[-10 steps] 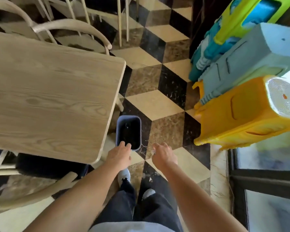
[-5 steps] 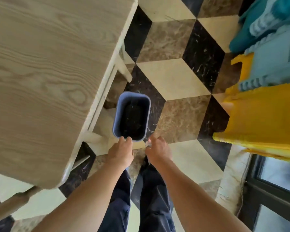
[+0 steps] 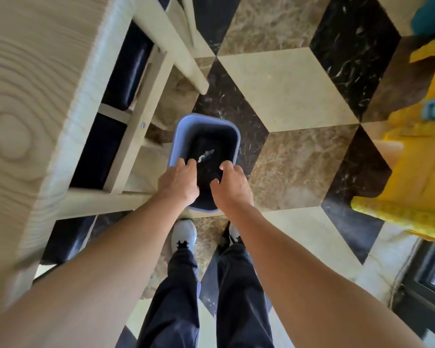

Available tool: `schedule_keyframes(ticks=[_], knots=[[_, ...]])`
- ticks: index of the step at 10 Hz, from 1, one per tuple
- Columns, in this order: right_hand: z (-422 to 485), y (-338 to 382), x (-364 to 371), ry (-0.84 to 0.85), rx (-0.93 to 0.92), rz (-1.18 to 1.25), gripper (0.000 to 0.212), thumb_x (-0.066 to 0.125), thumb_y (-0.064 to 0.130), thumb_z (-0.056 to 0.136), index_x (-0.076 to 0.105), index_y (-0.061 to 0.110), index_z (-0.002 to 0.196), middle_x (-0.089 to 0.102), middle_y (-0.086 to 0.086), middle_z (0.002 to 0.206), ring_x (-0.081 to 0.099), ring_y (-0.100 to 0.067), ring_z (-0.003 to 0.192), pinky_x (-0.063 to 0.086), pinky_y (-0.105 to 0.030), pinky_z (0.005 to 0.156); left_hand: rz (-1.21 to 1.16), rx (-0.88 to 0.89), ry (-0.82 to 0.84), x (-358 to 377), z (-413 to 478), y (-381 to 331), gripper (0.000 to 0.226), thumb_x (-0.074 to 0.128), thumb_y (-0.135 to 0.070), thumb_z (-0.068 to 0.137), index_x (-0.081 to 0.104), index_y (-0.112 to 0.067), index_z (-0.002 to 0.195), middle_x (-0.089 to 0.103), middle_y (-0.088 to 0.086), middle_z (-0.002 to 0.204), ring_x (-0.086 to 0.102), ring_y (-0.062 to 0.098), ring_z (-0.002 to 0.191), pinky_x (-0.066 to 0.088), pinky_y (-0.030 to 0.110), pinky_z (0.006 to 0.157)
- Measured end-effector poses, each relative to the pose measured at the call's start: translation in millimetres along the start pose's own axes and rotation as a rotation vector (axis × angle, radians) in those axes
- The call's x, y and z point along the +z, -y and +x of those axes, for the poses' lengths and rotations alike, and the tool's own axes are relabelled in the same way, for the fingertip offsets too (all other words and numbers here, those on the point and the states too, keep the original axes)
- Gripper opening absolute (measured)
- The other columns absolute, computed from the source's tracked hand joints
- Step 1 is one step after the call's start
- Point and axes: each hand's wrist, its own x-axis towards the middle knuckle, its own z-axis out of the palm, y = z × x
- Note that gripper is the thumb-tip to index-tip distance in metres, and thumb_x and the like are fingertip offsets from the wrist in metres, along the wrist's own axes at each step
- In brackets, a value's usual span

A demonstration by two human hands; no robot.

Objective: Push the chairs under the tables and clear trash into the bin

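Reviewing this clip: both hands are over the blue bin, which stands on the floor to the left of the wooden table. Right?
Not quite. In the head view the blue bin stands right of the wooden table, not left. Both the left hand and right hand are over it.

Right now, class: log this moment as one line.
hands: left hand, right hand open | over: blue plastic bin | inside: white scrap

I stand in what looks like a café or dining room: a pale wooden surface (image 3: 35,101) left of my fingers, a dark-cushioned chair (image 3: 126,79) tucked beneath it, a cube-patterned marble floor (image 3: 286,91) ahead, and bright plastic play equipment (image 3: 417,177) to the right.
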Motion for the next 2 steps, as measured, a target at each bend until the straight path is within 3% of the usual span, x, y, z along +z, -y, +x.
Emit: schedule_keyframes(ticks=[2], knots=[[-34, -2, -51, 0.004, 0.067, -0.049, 0.023, 0.044, 0.018, 0.095, 0.056, 0.012, 0.113, 0.059, -0.01, 0.116, 0.058, -0.033, 0.1, 0.048, -0.04, 0.079, 0.052, 0.08, -0.042, -44, -46, -7, 0.02, 0.052, -0.032, 0.099, 0.049, -0.017, 0.111, 0.056, 0.008, 0.112, 0.061, 0.033, 0.103, 0.048, 0.04, 0.075]])
